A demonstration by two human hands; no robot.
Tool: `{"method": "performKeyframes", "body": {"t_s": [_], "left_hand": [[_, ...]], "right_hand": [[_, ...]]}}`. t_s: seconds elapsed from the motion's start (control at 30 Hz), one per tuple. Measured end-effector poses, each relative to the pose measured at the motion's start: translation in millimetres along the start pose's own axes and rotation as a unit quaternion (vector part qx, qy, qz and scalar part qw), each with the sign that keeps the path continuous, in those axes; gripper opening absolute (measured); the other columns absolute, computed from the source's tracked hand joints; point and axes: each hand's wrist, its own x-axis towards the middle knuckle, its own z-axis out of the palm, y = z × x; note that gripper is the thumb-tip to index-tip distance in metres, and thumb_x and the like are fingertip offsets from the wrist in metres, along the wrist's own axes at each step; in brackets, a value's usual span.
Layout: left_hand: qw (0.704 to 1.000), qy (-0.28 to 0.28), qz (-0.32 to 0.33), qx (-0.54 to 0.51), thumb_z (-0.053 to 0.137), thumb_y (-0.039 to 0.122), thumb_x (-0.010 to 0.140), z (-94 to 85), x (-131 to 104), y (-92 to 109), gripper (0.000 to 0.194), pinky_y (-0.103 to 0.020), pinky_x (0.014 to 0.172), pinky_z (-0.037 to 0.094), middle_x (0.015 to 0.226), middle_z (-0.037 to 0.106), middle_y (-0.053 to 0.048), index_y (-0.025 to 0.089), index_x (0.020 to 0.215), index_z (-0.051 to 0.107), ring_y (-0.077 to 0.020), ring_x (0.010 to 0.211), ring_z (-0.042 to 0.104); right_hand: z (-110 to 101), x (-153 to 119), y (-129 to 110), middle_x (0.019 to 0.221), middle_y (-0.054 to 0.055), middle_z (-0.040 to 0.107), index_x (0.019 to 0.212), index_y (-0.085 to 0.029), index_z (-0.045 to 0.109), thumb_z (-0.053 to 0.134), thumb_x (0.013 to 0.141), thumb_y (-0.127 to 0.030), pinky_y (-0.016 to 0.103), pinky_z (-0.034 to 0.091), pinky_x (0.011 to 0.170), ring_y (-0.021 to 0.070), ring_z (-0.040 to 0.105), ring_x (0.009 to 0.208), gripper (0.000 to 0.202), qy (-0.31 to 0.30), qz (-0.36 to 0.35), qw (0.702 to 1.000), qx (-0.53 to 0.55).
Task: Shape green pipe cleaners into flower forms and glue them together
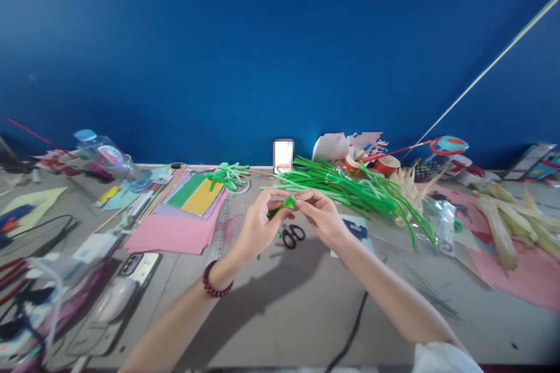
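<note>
Both hands meet above the middle of the table, around a small bright green fuzzy piece (289, 203). My left hand (261, 222), with a dark red bead bracelet (217, 278) on its wrist, pinches the piece from the left. From the right, the fingertips of my right hand (321, 215) close on its other side. Black-handled scissors (293, 236) lie on the table just below the hands. Behind my right hand spreads a pile of long green pipe cleaners (350, 183). A bunch of bent green pipe cleaners (228, 173) rests farther left.
Pink paper (175, 236), a clear ruler (221, 227) and green and yellow sheets lie left. A phone (140, 265), mouse (117, 300) and plastic bottle (107, 154) are farther left. Corn husks (516, 221) lie right. A black cable (355, 326) crosses the front.
</note>
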Motion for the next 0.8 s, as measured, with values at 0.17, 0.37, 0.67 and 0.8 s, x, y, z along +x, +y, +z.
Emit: {"method": "performKeyframes", "body": {"t_s": [0.17,0.37,0.67,0.8], "left_hand": [[0.996,-0.031,0.061,0.054,0.055,0.027,0.089,-2.4,-0.9,-0.7,0.026,-0.029,0.071,0.055,0.108,0.069,-0.01,0.019,0.114,0.056,-0.0156,0.076,0.069],[0.997,-0.035,0.068,0.025,0.056,0.027,0.089,-2.3,0.3,1.3,0.02,-0.029,0.071,0.057,0.108,0.068,-0.01,0.018,0.106,0.06,-0.0148,0.075,0.069],[0.995,-0.015,0.0,-0.101,0.066,0.032,0.082,3.9,1.7,1.3,0.024,-0.028,0.065,0.056,0.074,0.07,-0.004,0.015,0.098,0.06,-0.014,0.063,0.066],[0.99,-0.021,-0.025,-0.141,0.069,0.035,0.079,1.2,5.3,0.3,0.029,-0.03,0.065,0.057,0.072,0.07,-0.005,0.015,0.097,0.06,-0.0157,0.062,0.067]], "right_hand": [[1.3,-1.0,-0.2,0.075,-0.003,0.067,0.071,-0.02,0.066,0.084,0.062,-0.03,0.027,0.046,0.069,0.0108,0.059,0.069,0.022,-0.018,0.015,0.999,0.032],[2.3,-2.6,3.0,0.078,-0.002,0.067,0.072,-0.021,0.066,0.082,0.064,-0.027,0.027,0.046,0.068,0.0107,0.058,0.069,0.019,-0.025,0.03,0.997,0.061],[6.1,-6.5,0.4,0.087,0.001,0.063,0.073,-0.021,0.065,0.077,0.07,-0.033,0.029,0.048,0.065,0.013,0.057,0.07,0.018,-0.002,-0.087,0.995,-0.056],[4.5,-7.7,-3.2,0.088,0.003,0.061,0.077,-0.021,0.061,0.071,0.077,-0.038,0.03,0.048,0.073,0.0146,0.057,0.078,0.02,-0.012,-0.131,0.986,-0.104]]}}
